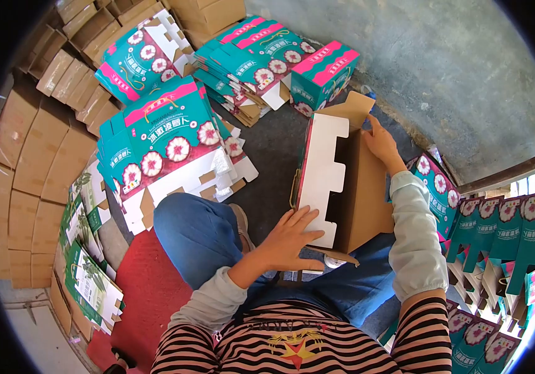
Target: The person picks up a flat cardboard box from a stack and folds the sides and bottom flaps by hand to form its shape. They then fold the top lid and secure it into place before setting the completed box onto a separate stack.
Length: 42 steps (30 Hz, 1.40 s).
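A cardboard gift box (367,193) stands between my knees with its top open, showing the brown inside. A white flap (322,177) with cut-out tabs runs along its left side. My left hand (289,243) lies on the near end of this flap, fingers stretched out and thumb apart. At the far right corner, my right hand (382,146) has its fingers bent over the box's edge, beside a raised brown end flap (356,107). Part of that grip is hidden behind the cardboard.
Flat teal-and-pink printed cartons (174,134) lie in piles ahead and left. A closed teal box (323,75) stands by the grey wall (429,68). Brown cartons (37,156) are stacked at left, green-white cartons (90,287) below. More teal boxes (498,230) stand at right.
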Each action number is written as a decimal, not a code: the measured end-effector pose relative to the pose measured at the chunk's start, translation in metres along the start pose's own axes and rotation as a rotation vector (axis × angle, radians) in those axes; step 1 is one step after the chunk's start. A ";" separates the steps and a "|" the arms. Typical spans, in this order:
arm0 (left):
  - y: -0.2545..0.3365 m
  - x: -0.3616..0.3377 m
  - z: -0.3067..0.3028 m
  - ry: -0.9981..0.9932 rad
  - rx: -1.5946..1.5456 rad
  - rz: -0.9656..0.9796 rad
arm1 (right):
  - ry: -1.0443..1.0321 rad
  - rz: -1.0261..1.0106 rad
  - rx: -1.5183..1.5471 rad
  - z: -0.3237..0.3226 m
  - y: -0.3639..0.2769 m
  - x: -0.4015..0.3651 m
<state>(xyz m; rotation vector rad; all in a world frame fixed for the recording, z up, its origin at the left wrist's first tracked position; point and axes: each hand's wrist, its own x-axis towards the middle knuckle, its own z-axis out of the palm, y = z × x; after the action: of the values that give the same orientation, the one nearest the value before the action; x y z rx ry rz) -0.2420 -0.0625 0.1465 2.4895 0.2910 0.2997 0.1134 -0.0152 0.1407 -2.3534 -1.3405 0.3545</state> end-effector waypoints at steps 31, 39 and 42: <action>-0.055 0.010 -0.018 0.357 0.167 -0.273 | -0.114 0.279 0.342 -0.016 0.061 -0.021; -0.057 0.010 -0.017 0.376 0.134 -0.240 | -0.064 0.332 0.188 -0.008 0.062 -0.011; -0.054 0.011 -0.019 0.395 0.129 -0.220 | 0.076 0.290 0.272 0.008 0.071 -0.001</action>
<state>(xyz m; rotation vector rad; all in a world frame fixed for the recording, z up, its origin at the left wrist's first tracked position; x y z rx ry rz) -0.2444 -0.0060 0.1310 2.4783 0.7608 0.6989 0.1640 -0.0466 0.1008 -2.3013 -0.8557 0.4932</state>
